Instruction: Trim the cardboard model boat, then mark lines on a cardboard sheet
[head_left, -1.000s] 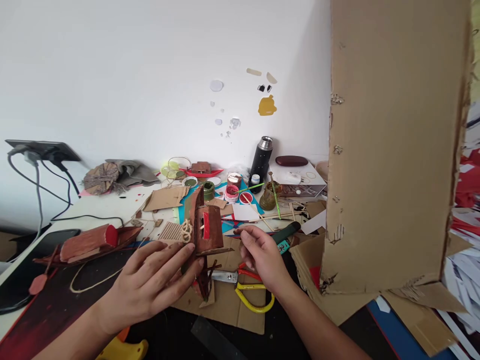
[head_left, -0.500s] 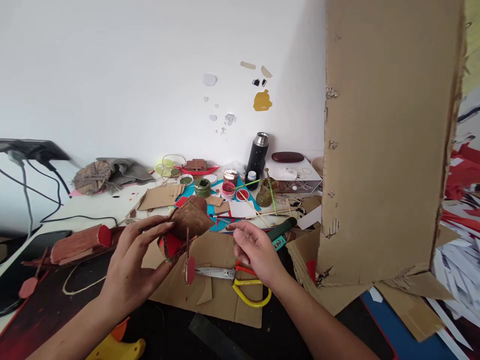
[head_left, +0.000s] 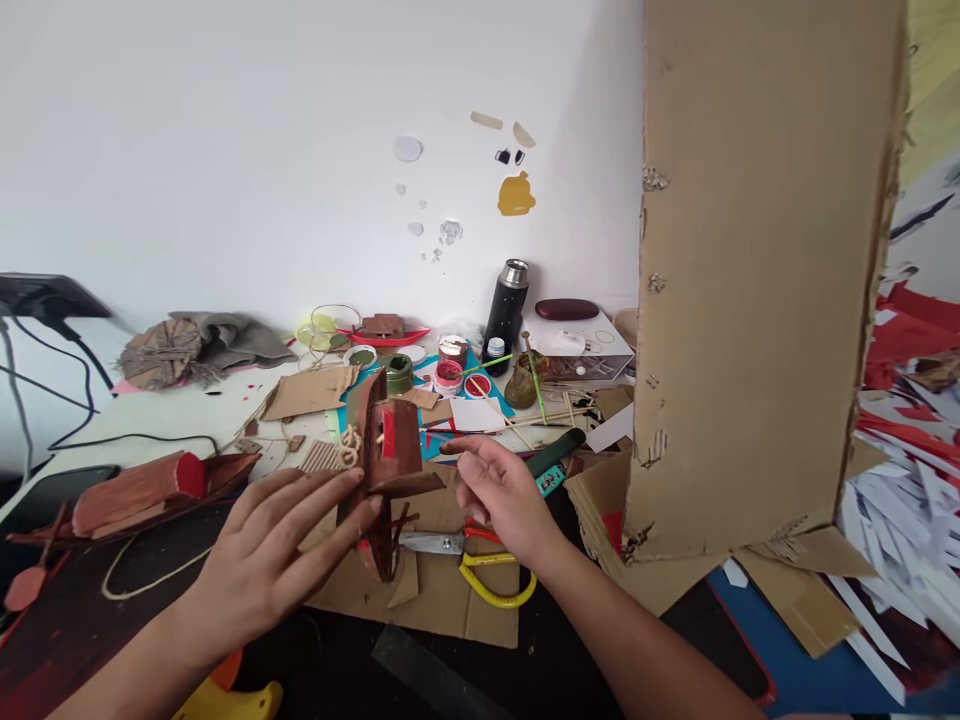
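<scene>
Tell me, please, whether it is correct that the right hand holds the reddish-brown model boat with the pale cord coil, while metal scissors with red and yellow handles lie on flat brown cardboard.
The hand is wrong: in the head view, the left hand holds that model boat. The scissors do lie on the cardboard.

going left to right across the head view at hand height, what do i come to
Red-ended brown model boat → left hand → held model boat → right hand → upright cardboard panel → paper scraps.
</scene>
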